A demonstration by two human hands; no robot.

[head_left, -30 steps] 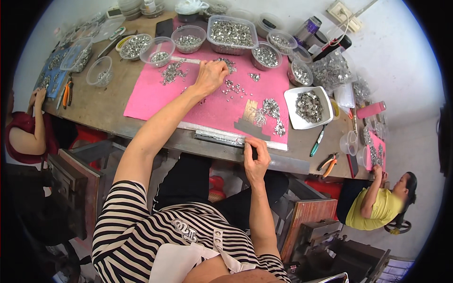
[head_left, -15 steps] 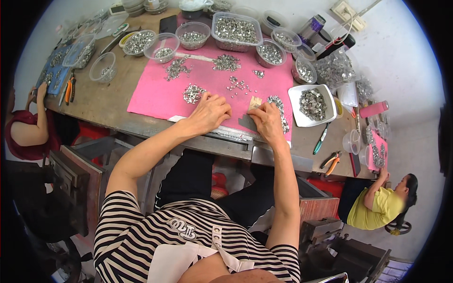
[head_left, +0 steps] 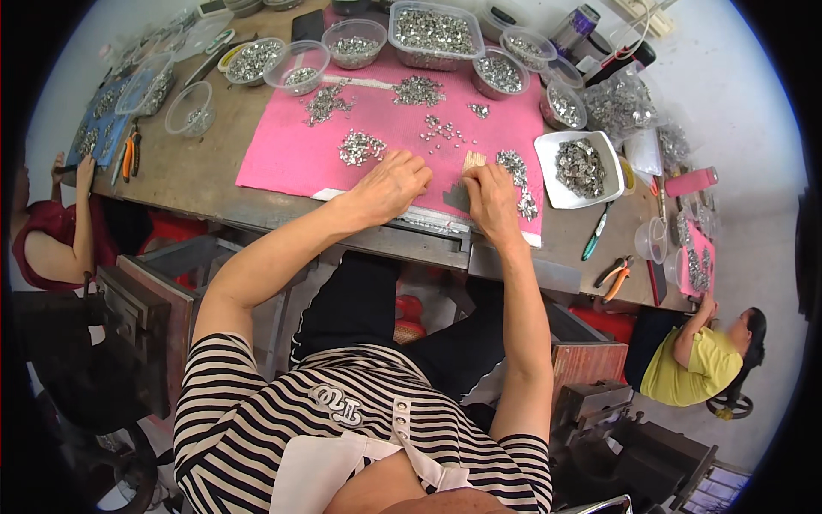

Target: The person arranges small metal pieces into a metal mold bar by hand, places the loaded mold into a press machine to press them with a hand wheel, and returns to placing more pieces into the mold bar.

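Over the front of a pink mat (head_left: 291, 154), my left hand (head_left: 392, 184) is curled with its fingers pressed together; anything in them is hidden. Just left of its knuckles lies a heap of small shiny silver metal pieces (head_left: 360, 147). My right hand (head_left: 493, 201) pinches at a small wooden piece's near end; what its fingertips hold is too small to make out. That pale ridged wooden piece (head_left: 473, 160) lies flat, with a dark grey patch (head_left: 456, 195) beside it. A long strip of silver pieces (head_left: 512, 167) runs along the right hand's outer side. Scattered pieces (head_left: 441, 131) lie beyond both hands.
A white square bowl (head_left: 545, 176) of metal pieces stands at right, near a green-handled tool (head_left: 597, 233) and orange-handled pliers (head_left: 616, 278). Clear tubs, including a large one (head_left: 434, 60), line the back. Co-workers sit at far left (head_left: 60, 236) and far right (head_left: 698, 360).
The whole view has shifted a little, so the bench appears higher and farther right. Both hands keep nearly the same places over the mat, with fingers still closed.
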